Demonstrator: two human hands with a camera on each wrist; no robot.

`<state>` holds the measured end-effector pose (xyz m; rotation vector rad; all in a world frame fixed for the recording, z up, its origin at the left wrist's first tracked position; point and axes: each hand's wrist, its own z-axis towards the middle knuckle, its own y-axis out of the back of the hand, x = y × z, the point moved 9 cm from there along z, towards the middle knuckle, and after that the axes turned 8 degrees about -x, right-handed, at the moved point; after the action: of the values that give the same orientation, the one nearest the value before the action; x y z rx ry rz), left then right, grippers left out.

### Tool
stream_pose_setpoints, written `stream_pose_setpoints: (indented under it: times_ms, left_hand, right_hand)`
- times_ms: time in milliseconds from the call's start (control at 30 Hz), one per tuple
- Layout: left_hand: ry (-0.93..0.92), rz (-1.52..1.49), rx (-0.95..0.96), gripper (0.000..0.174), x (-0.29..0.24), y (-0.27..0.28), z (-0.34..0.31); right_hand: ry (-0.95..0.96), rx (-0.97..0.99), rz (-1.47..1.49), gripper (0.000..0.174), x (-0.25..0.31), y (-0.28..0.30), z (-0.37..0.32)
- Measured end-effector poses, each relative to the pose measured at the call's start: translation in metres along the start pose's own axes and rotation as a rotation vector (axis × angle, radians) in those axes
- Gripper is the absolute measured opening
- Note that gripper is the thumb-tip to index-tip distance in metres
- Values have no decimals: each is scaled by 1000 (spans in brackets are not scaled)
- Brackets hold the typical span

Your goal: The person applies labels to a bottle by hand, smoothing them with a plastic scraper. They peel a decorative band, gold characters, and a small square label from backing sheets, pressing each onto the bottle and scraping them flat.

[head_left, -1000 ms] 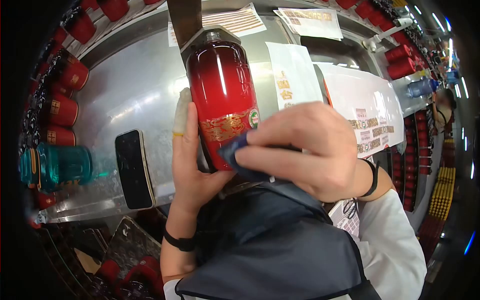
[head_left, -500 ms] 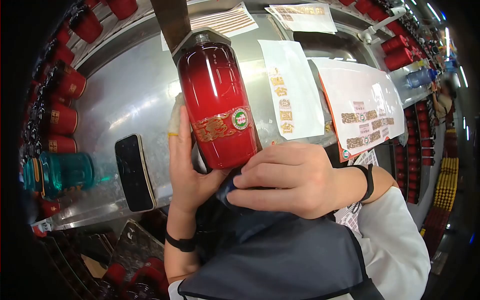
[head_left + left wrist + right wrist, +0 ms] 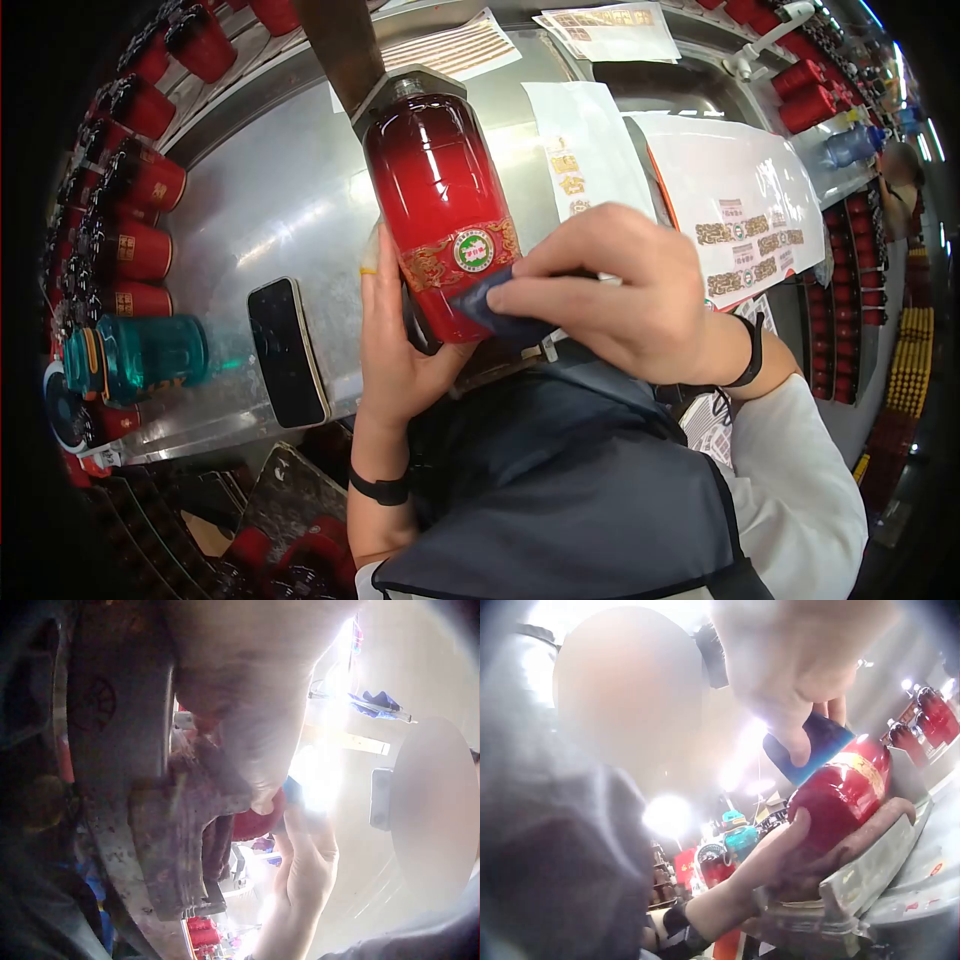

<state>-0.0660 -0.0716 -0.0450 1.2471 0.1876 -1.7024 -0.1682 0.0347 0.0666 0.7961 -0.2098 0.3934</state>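
From my remote seat I see the bottle (image 3: 430,180) leaning neck-away in front of the person, its neck end at a metal bracket (image 3: 345,45). The left hand (image 3: 392,350) lies with fingers almost straight along its flank, thumb at the base, propping it rather than closing round it; I judge that this backs the glossy body against pressure. The right hand (image 3: 635,290) has its fingers drawn together, pinching a blue pad (image 3: 825,742) flat-edged against the bottle, beside the gold band (image 3: 425,265) and round emblem (image 3: 474,250). That thin pinch probably suits smoothing on a curve.

The bench (image 3: 260,190) is shiny metal. A phone (image 3: 290,350) and teal flask (image 3: 160,350) sit on the left, outside the elbows' path, while printed sheets (image 3: 730,190) lie on the right, within easy reach. Red jars (image 3: 135,250) line the left edge; lit aisles recede on the right.
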Motion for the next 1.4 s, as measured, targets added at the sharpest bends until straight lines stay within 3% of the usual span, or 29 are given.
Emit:
stream_pose_setpoints:
  times_ms: [200, 267, 333, 467, 500, 633, 733, 867, 1067, 1167, 1200, 1300, 1400]
  left_hand:
    - [14, 17, 32, 105, 2, 0, 0]
    - [-7, 23, 23, 105, 1, -1, -1]
    - [-27, 30, 10, 104, 1, 0, 1]
    - [-1, -39, -20, 103, 2, 0, 1]
    - [13, -81, -49, 102, 3, 2, -1]
    - [-14, -42, -141, 97, 3, 12, -7]
    - [-135, -48, -206, 90, -11, 15, -3]
    - [-152, -22, -197, 85, -15, 17, -5]
    - [-130, -46, -203, 85, -14, 20, -6]
    - [-75, 20, -158, 85, -11, 17, -8]
    - [-83, 23, -171, 89, -9, 17, -9]
    - [-88, 22, -190, 95, -7, 16, -9]
    - [-73, 22, -173, 92, -9, 15, -8]
  right_hand:
    - [-111, -72, -43, 30, -22, 6, 14]
    - [-107, -39, -84, 34, -22, 8, 15]
    - [-78, 33, 55, 38, -10, -1, 12]
    - [-105, 13, -26, 46, -25, 11, 23]
    - [-91, -5, -61, 28, -20, 11, 26]
    - [100, 22, -65, 28, 7, -10, 3]
    - [53, 140, 120, 27, 21, -17, 1]
    - [51, 149, -63, 33, 11, -13, 25]
    - [92, 313, 80, 38, 23, -28, 19]
    - [-145, 226, 86, 32, -8, -20, 37]
    - [-272, 165, 228, 27, -29, -23, 36]
    - [-352, -5, 69, 23, -69, -4, 39]
    - [-289, 150, 271, 22, -35, -17, 39]
